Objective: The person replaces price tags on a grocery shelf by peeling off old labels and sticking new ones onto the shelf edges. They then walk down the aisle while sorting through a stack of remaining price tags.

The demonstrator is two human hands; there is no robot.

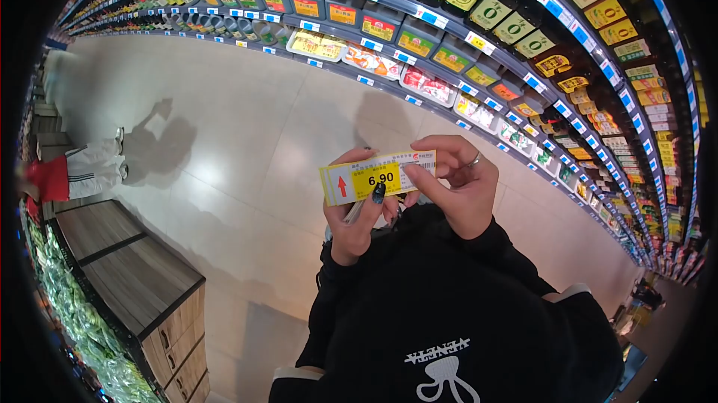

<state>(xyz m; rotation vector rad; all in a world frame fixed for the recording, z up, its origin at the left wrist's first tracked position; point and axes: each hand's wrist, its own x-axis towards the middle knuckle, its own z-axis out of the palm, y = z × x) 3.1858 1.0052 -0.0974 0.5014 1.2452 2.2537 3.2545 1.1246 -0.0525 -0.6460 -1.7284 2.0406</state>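
A yellow and white price tag (383, 173) with a red arrow and the figure 6.90 is held up in front of my chest. My left hand (350, 229) grips its left part, with the dark-nailed thumb lying across the front. Behind the tag, more thin card edges show in that hand, like a small stack. At the tag's right end, my right hand (461, 186), wearing a ring, pinches the corner between thumb and fingers. Some fingers of both hands are hidden behind the tag.
Store shelves (419, 18) curve across the top and right, filled with bottles, jugs and packets above blue-white shelf labels. At lower left stands a wooden cabinet (127, 261) beside bagged greens (75, 306). A person in a red top (51, 179) is at far left on the tiled floor (247, 126).
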